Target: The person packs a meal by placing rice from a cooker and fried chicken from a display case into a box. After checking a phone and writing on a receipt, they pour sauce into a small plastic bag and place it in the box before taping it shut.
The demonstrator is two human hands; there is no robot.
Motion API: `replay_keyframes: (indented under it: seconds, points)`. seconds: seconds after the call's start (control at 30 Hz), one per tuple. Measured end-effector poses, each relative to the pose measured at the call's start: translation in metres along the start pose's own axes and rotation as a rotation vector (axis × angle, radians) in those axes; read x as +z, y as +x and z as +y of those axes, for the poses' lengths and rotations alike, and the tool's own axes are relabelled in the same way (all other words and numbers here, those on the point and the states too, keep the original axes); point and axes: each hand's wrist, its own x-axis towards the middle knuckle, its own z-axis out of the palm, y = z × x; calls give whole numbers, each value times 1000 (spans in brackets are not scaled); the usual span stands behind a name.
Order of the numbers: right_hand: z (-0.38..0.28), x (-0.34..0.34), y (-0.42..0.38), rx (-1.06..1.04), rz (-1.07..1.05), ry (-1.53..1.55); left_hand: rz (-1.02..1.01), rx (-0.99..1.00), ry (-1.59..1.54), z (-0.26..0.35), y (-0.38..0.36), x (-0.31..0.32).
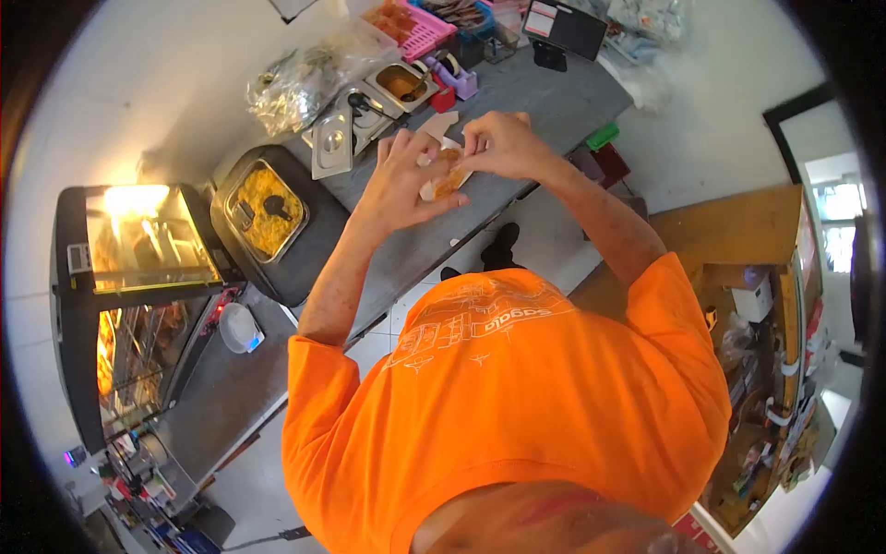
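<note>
My left hand point(403, 175) and my right hand point(503, 143) meet over the grey counter point(544, 102). Between them they hold a split bread roll point(447, 174) with an orange filling, wrapped partly in pale paper. The left hand cups the roll from below and the left. The right hand's fingers pinch its upper edge. My orange shirt fills the lower middle of the view.
A fryer pan point(263, 210) of yellow food sits left of the hands, by steel sauce containers point(401, 85) and a lidded tub point(332, 143). A lit glass warming cabinet point(138, 286) stands far left. A pink basket point(420, 26) and a tablet point(565, 28) lie at the counter's far end.
</note>
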Motion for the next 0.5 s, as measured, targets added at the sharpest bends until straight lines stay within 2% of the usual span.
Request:
replay_keyframes:
  seconds: [0.03,0.07,0.13,0.17,0.2,0.23,0.27,0.3,0.37,0.4,0.47,0.5]
  points:
    - [14,-3,2,-1,-32,290,14,-49,-191,-7,3,5]
    - [19,-8,1,-8,-60,581,7,-34,-192,-7,5,13]
    - [21,-12,-13,1,16,679,213,-368,-850,-2,10,31]
    - [20,-13,-20,3,78,778,208,-361,-852,3,15,34]
    - [23,-10,-25,6,81,778,331,-369,-1023,9,20,36]
    - [29,-2,-30,-35,172,788,456,-378,-1193,13,22,38]
    - [28,2,-33,-75,260,797,454,-383,-1195,12,22,38]
    - [29,3,-35,-70,256,801,457,-423,-1194,10,23,40]
    - [26,4,-38,-6,395,677,456,-478,-1194,9,21,45]
    - [24,1,-38,-2,392,682,470,-500,-1222,8,21,49]
    - [20,-6,-35,-141,501,427,486,-525,-1248,9,24,52]
    - [18,-8,-34,-139,498,430,526,-583,-1305,11,25,52]
